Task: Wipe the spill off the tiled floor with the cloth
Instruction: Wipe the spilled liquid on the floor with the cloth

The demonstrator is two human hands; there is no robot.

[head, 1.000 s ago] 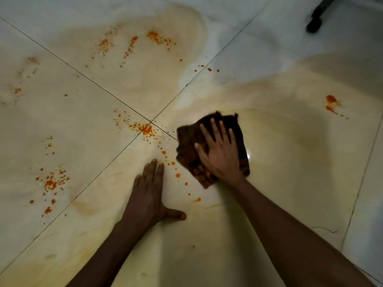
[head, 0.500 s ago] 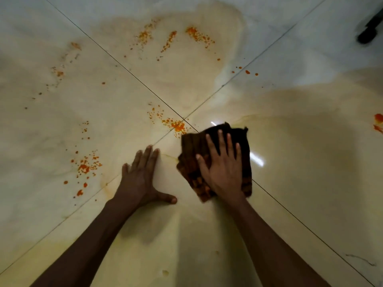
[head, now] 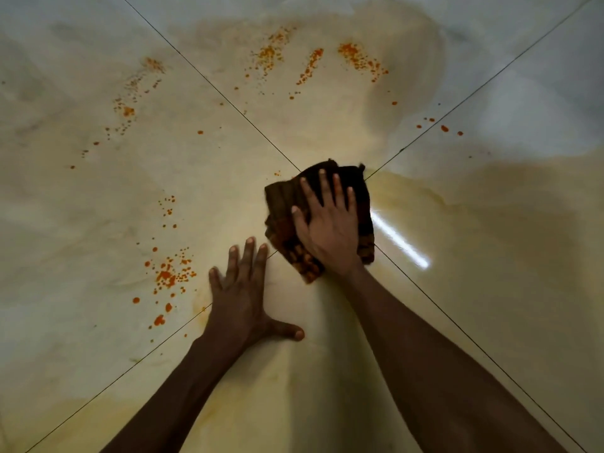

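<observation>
Glossy tiled floor (head: pixel 98 207), orange spill (head: pixel 170 273) scattered.
Right hand (head: pixel 330 230) flat, fingers spread, pressing dark cloth (head: pixel 284 217) over grout crossing; left hand (head: pixel 243 295) splayed empty just beside, near spatter.

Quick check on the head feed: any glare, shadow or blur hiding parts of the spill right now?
Head view: a bright glare streak lies on the tile just right of the cloth; the arms shade the floor toward the bottom edge; the left hand has slightly smeared fingertips; the grout lines look roughly straight; the orange specks stay legible.
</observation>
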